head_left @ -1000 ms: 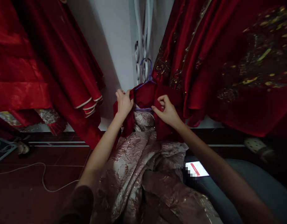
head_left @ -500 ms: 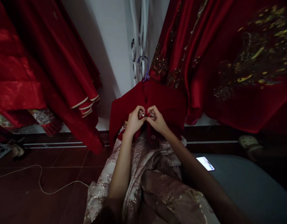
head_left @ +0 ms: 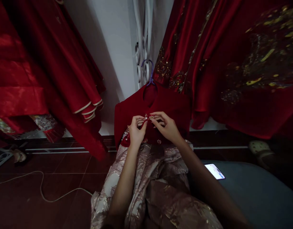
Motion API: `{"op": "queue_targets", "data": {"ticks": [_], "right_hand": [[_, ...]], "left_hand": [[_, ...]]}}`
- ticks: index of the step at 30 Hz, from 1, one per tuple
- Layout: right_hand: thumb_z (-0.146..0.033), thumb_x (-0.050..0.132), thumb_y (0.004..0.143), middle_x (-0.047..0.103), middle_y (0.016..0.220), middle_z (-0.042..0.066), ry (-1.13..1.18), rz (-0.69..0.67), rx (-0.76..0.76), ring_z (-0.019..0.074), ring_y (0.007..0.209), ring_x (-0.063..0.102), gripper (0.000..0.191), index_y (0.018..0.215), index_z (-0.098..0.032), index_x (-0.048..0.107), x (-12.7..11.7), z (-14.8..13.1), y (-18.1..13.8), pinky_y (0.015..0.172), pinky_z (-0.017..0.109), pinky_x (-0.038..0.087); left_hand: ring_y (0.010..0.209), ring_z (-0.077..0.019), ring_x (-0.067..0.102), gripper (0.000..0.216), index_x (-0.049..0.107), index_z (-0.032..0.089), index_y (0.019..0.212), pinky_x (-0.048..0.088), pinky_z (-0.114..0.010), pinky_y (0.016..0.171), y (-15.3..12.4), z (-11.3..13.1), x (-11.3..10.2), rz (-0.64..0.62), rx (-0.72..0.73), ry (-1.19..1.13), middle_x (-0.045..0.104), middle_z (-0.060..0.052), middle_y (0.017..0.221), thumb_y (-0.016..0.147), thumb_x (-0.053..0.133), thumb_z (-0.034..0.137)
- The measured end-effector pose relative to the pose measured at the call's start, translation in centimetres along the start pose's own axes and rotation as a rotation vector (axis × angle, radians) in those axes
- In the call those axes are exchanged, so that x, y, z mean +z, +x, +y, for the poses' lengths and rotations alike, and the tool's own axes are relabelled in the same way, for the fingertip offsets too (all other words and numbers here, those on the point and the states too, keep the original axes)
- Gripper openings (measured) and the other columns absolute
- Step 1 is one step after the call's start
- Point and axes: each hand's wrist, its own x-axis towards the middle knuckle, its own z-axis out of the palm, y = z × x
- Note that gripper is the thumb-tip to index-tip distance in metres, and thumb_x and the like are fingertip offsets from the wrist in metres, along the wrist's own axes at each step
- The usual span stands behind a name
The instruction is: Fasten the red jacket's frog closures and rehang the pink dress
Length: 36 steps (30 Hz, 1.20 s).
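A short red jacket [head_left: 175, 106] hangs on a purple hanger [head_left: 150, 73] over a pale gold brocade skirt [head_left: 160, 187]. My left hand [head_left: 136, 130] and my right hand [head_left: 166, 127] meet at the jacket's front. Both pinch a small pearl-like clasp [head_left: 147, 117] between fingertips, left from the left side, right from the right. More such clasps show lower on the front edge.
Red embroidered garments hang at left [head_left: 41, 73] and right [head_left: 232, 63] against a white wall [head_left: 113, 47]. A lit phone [head_left: 214, 171] lies on a grey-blue cushion [head_left: 256, 190] at right. A white cable [head_left: 41, 187] trails over the dark red floor.
A second ago my hands held the jacket's two front edges apart. They drew the edges together and now pinch the clasp at the closed front.
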Motion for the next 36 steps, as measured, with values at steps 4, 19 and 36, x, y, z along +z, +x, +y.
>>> {"op": "queue_targets", "data": {"ticks": [4, 19, 36], "right_hand": [[-0.033, 0.053, 0.082, 0.062, 0.103, 0.005, -0.105, 0.0, -0.056, 0.0158, 0.088, 0.06, 0.028, 0.108, -0.022, 0.057, 0.1, -0.6, -0.1, 0.068, 0.028, 0.054], [-0.032, 0.047, 0.086, 0.06, 0.103, 0.006, -0.16, 0.122, -0.09, 0.0172, 0.09, 0.059, 0.029, 0.11, -0.026, 0.061, 1.6, -0.6, -0.7, 0.064, 0.029, 0.058], [-0.034, 0.054, 0.081, 0.062, 0.1, 0.004, -0.16, 0.089, -0.088, 0.0163, 0.086, 0.061, 0.029, 0.107, -0.025, 0.064, 0.5, -0.6, -0.3, 0.065, 0.029, 0.058]], "left_hand": [[0.085, -0.0118, 0.062, 0.018, 0.05, 0.018, 0.093, 0.052, -0.026, 0.076, 0.0, 0.1, -0.2, -0.059, 0.011, 0.025, 0.061, -0.005, 0.091, 0.078, 0.058, 0.023], [0.074, -0.0127, 0.064, 0.018, 0.064, 0.015, 0.084, 0.054, -0.029, 0.073, -0.3, -0.6, 0.0, 0.034, -0.085, 0.04, 0.068, -0.005, 0.083, 0.076, 0.06, 0.031], [0.076, -0.012, 0.063, 0.02, 0.065, 0.019, 0.094, 0.053, -0.026, 0.074, -0.6, 0.6, -0.4, -0.084, 0.094, 0.261, 0.066, -0.004, 0.091, 0.082, 0.053, 0.03]]}}
